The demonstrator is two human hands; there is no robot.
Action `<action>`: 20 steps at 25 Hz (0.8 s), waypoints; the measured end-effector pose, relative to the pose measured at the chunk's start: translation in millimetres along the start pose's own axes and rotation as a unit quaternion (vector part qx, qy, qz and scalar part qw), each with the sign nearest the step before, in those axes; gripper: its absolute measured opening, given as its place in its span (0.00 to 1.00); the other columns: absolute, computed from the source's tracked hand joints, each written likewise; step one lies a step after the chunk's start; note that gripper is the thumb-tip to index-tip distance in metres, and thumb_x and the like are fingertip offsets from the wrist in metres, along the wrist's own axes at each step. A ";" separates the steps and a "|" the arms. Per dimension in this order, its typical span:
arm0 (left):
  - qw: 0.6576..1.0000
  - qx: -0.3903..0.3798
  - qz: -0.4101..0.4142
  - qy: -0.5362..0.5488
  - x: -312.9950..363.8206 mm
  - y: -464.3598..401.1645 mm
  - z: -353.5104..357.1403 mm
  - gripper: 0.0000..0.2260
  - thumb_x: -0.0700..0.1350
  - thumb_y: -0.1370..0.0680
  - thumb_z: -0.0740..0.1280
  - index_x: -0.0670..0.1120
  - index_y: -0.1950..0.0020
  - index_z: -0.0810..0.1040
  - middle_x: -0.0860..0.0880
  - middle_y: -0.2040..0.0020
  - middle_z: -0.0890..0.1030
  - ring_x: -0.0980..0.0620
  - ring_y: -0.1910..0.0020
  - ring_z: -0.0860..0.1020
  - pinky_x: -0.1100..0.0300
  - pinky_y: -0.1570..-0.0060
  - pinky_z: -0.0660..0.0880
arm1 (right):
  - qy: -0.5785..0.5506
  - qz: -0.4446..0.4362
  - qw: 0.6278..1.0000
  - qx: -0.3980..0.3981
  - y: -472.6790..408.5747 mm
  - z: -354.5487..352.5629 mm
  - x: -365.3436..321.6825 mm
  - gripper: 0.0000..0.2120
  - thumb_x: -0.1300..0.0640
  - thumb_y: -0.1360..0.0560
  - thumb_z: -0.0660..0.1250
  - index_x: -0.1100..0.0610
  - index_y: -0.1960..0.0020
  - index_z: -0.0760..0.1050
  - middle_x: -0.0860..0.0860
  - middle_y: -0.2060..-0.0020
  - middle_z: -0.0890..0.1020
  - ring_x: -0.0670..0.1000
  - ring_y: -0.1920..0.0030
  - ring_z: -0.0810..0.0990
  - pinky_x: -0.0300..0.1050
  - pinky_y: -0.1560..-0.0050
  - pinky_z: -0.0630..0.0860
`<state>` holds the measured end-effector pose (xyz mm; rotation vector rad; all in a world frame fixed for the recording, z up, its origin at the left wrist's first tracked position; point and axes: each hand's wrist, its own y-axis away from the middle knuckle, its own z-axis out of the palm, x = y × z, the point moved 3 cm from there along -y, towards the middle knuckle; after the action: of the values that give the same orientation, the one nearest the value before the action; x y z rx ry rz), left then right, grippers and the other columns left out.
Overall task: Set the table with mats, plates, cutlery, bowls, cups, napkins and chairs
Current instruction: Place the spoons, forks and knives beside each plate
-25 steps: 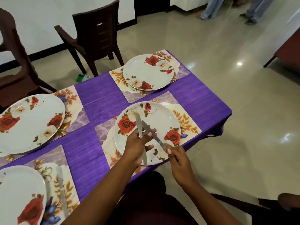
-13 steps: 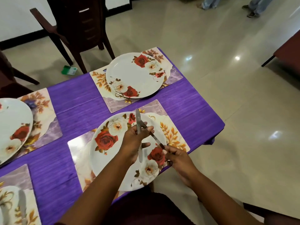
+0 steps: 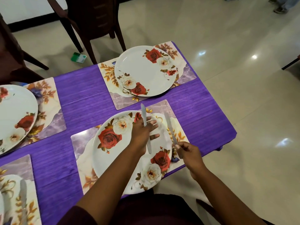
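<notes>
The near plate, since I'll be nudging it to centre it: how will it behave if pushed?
The near plate overhangs the table edge, so a push toward the person could tip it off. Its glossy face and the smooth mat suggest it slides easily. It looks rigid and possibly breakable.

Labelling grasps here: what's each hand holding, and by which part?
Left hand holds a table knife around its middle, blade pointing away. Right hand pinches a second knife by the handle end, blade over the placemat beside the plate.
</notes>
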<state>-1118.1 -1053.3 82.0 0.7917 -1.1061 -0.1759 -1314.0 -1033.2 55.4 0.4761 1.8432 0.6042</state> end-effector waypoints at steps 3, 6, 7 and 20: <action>0.999 0.020 -0.021 0.038 -1.9 -2.0 -16.2 0.12 0.39 0.20 0.66 0.47 0.37 0.74 0.45 0.46 0.83 0.48 0.52 0.84 0.53 0.62 0.81 | 0.055 0.013 0.998 0.041 -21.1 -11.4 5.7 0.05 0.60 0.22 0.67 0.55 0.52 0.81 0.49 0.57 0.84 0.49 0.54 0.81 0.46 0.52 0.79; 0.998 0.027 -0.024 0.044 -5.2 0.0 -26.8 0.12 0.40 0.20 0.64 0.46 0.36 0.74 0.44 0.46 0.83 0.46 0.51 0.84 0.52 0.60 0.81 | 0.107 0.021 0.992 0.059 -31.2 -12.4 11.1 0.06 0.59 0.23 0.69 0.57 0.47 0.81 0.51 0.54 0.83 0.50 0.54 0.81 0.48 0.51 0.81; 0.998 0.029 -0.019 0.050 -5.4 0.5 -29.4 0.12 0.40 0.19 0.64 0.45 0.36 0.75 0.44 0.46 0.84 0.46 0.51 0.84 0.51 0.59 0.81 | 0.119 0.017 0.991 0.062 -33.6 -11.2 12.1 0.06 0.58 0.24 0.70 0.57 0.48 0.81 0.50 0.56 0.83 0.50 0.55 0.81 0.47 0.53 0.80; 0.992 -0.016 -0.016 0.127 -16.2 13.8 -43.9 0.12 0.42 0.19 0.64 0.48 0.36 0.74 0.45 0.45 0.83 0.46 0.49 0.83 0.51 0.58 0.80 | 0.394 -0.091 0.912 0.064 -34.6 -10.5 -1.5 0.06 0.54 0.24 0.70 0.54 0.55 0.74 0.51 0.61 0.81 0.48 0.63 0.78 0.34 0.68 0.68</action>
<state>-1091.7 -1014.0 69.9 0.7788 -0.8485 -0.1154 -1324.6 -1063.3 38.3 0.1305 2.6744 0.5925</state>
